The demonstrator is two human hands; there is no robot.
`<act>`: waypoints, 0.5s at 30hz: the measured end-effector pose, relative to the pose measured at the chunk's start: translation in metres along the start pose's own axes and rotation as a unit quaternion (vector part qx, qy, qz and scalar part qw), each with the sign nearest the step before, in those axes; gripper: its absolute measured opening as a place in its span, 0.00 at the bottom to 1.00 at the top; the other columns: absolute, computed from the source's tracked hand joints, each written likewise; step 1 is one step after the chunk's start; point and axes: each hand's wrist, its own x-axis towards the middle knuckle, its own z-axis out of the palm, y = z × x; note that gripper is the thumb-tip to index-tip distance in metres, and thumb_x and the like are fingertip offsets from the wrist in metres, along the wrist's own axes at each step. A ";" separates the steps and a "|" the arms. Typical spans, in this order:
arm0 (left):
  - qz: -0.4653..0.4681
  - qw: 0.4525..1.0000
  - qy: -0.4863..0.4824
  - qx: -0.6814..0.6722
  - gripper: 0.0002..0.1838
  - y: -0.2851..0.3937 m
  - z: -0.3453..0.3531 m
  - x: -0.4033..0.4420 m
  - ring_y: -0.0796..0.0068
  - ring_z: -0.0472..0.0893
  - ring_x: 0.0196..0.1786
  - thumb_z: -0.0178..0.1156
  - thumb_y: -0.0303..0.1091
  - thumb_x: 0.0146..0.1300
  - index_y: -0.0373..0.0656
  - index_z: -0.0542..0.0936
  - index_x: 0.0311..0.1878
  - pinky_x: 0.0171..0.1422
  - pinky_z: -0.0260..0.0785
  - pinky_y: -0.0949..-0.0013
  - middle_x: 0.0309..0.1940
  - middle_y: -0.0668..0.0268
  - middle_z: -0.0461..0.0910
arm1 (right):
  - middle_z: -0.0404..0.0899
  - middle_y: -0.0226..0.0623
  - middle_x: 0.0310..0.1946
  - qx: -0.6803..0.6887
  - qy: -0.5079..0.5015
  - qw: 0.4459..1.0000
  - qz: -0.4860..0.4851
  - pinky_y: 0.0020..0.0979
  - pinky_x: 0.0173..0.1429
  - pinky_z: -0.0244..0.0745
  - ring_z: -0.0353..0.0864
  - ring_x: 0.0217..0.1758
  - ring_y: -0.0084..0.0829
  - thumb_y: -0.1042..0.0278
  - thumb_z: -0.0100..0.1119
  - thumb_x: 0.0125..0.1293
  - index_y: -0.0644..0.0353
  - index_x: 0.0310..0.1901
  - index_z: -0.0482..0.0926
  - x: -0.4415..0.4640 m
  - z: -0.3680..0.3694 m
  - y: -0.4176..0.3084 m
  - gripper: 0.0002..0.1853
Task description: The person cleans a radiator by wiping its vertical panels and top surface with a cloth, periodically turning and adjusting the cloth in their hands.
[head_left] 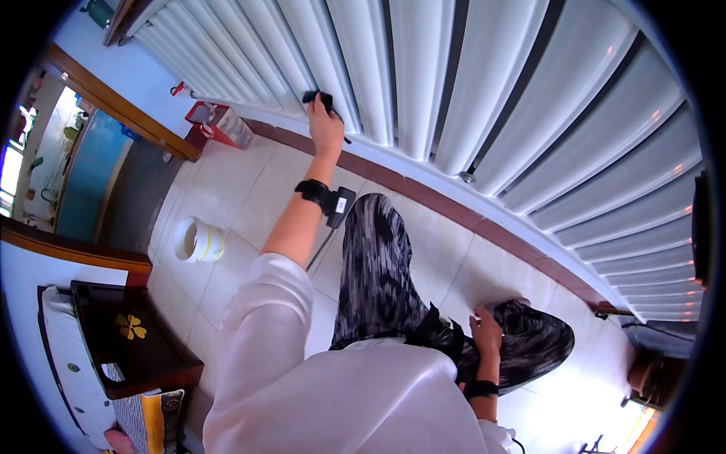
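My left hand (326, 129) reaches out to the lower part of the white radiator (370, 83). Its fingers are closed on a small black cloth-like thing (327, 100), pressed at the lower end of one of the radiator's columns; its exact kind I cannot make out. My right hand (486, 333) is beside my bent knee in patterned trousers, fingers loosely apart, and nothing shows in it. Each wrist wears a black strap, and a small black box (340, 207) with a cable sits on the left one.
A white bucket (203, 240) stands on the tiled floor (261, 170) to my left. Beyond it, a red and white box (219, 125) is by the radiator's end. A dark wooden cabinet (125, 363) with a gold clover and a doorway are at the left.
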 end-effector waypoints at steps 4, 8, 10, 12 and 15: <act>-0.050 0.996 -0.069 -0.008 0.32 -0.030 0.029 -0.025 0.45 0.63 0.65 0.50 0.22 0.58 0.39 0.57 0.68 0.65 0.62 0.55 0.67 0.46 0.56 | 0.81 0.35 0.46 -0.014 -0.009 1.000 0.006 0.36 0.49 0.74 0.82 0.44 0.37 0.60 0.56 0.61 0.51 0.52 0.75 -0.002 -0.002 -0.002 0.17; -0.034 0.995 -0.088 0.008 0.36 -0.030 0.028 -0.036 0.45 0.63 0.65 0.48 0.22 0.57 0.40 0.50 0.71 0.65 0.61 0.55 0.68 0.45 0.56 | 0.81 0.35 0.46 -0.010 -0.003 1.000 0.005 0.36 0.49 0.74 0.82 0.44 0.37 0.60 0.56 0.61 0.51 0.52 0.75 -0.002 -0.003 -0.002 0.17; -0.068 0.993 -0.094 0.010 0.36 -0.021 0.033 -0.037 0.45 0.64 0.65 0.48 0.23 0.57 0.39 0.50 0.70 0.65 0.61 0.54 0.68 0.45 0.56 | 0.80 0.38 0.46 0.006 0.000 1.000 -0.010 0.36 0.50 0.74 0.82 0.44 0.38 0.61 0.57 0.60 0.53 0.52 0.76 0.000 -0.001 0.001 0.18; -0.149 0.984 -0.101 -0.005 0.35 -0.004 0.038 -0.047 0.44 0.67 0.62 0.48 0.24 0.57 0.38 0.53 0.70 0.65 0.62 0.54 0.66 0.44 0.59 | 0.80 0.38 0.46 0.011 0.005 1.000 -0.008 0.36 0.50 0.74 0.82 0.44 0.38 0.61 0.57 0.60 0.53 0.52 0.76 0.000 0.000 0.001 0.18; -0.117 0.984 -0.122 -0.059 0.37 0.025 0.049 -0.083 0.46 0.71 0.59 0.49 0.23 0.54 0.45 0.56 0.70 0.62 0.63 0.57 0.61 0.47 0.68 | 0.80 0.38 0.46 0.005 0.006 1.000 -0.011 0.36 0.50 0.74 0.82 0.44 0.38 0.61 0.57 0.60 0.52 0.52 0.76 -0.002 0.001 0.005 0.18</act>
